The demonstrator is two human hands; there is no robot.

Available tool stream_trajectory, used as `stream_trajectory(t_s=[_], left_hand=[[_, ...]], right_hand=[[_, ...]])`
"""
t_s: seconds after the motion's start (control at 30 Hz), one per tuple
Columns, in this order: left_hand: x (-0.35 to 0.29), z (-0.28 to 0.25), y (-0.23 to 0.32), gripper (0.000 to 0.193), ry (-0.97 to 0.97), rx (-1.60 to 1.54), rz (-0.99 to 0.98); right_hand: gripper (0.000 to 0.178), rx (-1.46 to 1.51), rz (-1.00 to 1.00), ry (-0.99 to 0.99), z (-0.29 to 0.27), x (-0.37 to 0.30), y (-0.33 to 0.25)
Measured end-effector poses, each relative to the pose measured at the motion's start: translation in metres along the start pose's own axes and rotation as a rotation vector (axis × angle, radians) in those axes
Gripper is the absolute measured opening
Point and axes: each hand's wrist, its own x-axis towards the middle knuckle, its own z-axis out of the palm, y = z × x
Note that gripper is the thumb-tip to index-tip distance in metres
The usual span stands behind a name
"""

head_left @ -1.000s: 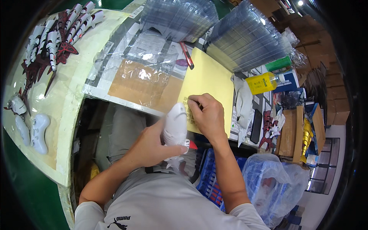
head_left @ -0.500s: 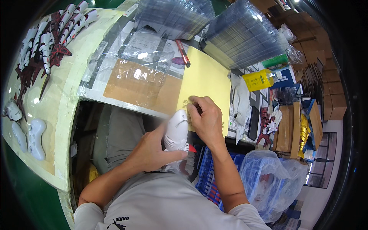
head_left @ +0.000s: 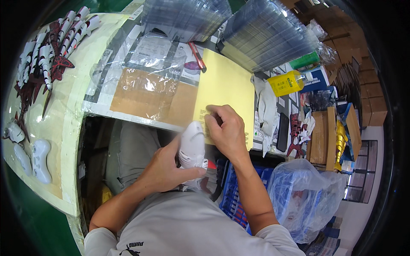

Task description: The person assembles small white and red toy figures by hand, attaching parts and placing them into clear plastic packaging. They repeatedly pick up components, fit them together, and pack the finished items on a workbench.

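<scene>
My left hand [head_left: 164, 168] is wrapped round a white toy shark-like figure [head_left: 193, 147], with its rounded snout pointing up and away from me. A small red part shows at the toy's side near my thumb. My right hand [head_left: 227, 132] is closed, with thumb and forefinger curled together over the lower part of a yellow sheet [head_left: 226, 85]. What its fingers pinch, if anything, cannot be made out. The toy sits just left of that hand, apart from its fingers, in front of the table edge.
On the left table lie striped toy parts [head_left: 57, 59] and a white game controller [head_left: 42, 161]. A red cutter knife [head_left: 197, 56], stacked clear plastic trays [head_left: 265, 36], a yellow bottle [head_left: 285, 83] and a black phone [head_left: 282, 132] lie beyond. A blue crate [head_left: 290, 192] stands below right.
The whole view has shifted slightly, so the table things sit a little further left. Both hands keep nearly the same pose, and the toy stays in my left hand.
</scene>
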Motion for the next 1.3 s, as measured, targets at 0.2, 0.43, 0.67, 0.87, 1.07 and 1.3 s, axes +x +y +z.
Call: stream_trajectory(t_s=[0.2, 0.43, 0.67, 0.87, 1.07, 1.3], left_hand=[[0.003, -0.001, 0.005, 0.092, -0.076, 0.033, -0.015], [0.007, 0.000, 0.001, 0.091, -0.106, -0.031, 0.011], [0.013, -0.003, -0.004, 0.081, -0.129, -0.176, -0.026], [0.013, -0.006, 0.002, 0.081, -0.138, -0.260, -0.052], [0.012, -0.004, 0.008, 0.081, -0.145, -0.270, -0.028], [0.009, -0.004, 0.012, 0.081, -0.146, -0.242, -0.043]], right_hand=[[0.018, 0.009, 0.007, -0.008, 0.000, 0.003, 0.004], [0.021, -0.011, 0.050, -0.053, 0.004, 0.014, 0.007], [0.023, 0.379, 0.352, -0.237, -0.017, 0.020, 0.018], [0.020, 0.838, 0.297, -0.353, -0.047, 0.005, -0.003], [0.019, 0.804, 0.196, -0.511, -0.058, -0.009, -0.023], [0.020, 0.753, 0.224, -0.540, -0.051, -0.010, -0.023]])
